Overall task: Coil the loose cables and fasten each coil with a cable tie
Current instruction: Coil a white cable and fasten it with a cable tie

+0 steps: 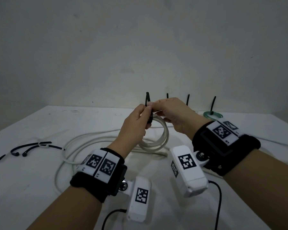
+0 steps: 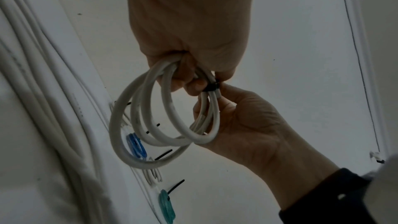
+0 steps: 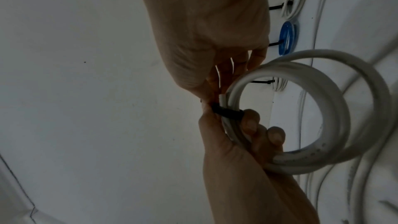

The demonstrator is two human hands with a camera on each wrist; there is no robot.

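Observation:
A small white cable coil (image 1: pixel 163 136) hangs in the air above the table, and a black cable tie (image 1: pixel 148 99) is wrapped round its top strands with the tail pointing up. My left hand (image 1: pixel 145 117) grips the coil just below the tie, fingers curled round the strands (image 3: pixel 249 123). My right hand (image 1: pixel 154 105) pinches the tie at its tail. In the left wrist view the tie's band (image 2: pixel 212 88) crosses the coil (image 2: pixel 163 117) between both hands. The right wrist view has the band (image 3: pixel 228 112) on the coil (image 3: pixel 323 108).
A long loose white cable (image 1: pixel 90 140) lies looped on the white table (image 1: pixel 23 180) beneath the hands. A black cable bound with a white tie (image 1: pixel 32 146) lies at the left. Tied coils, among them a green one (image 1: pixel 213 114) and a blue one (image 2: pixel 135 146), line the back edge by the wall.

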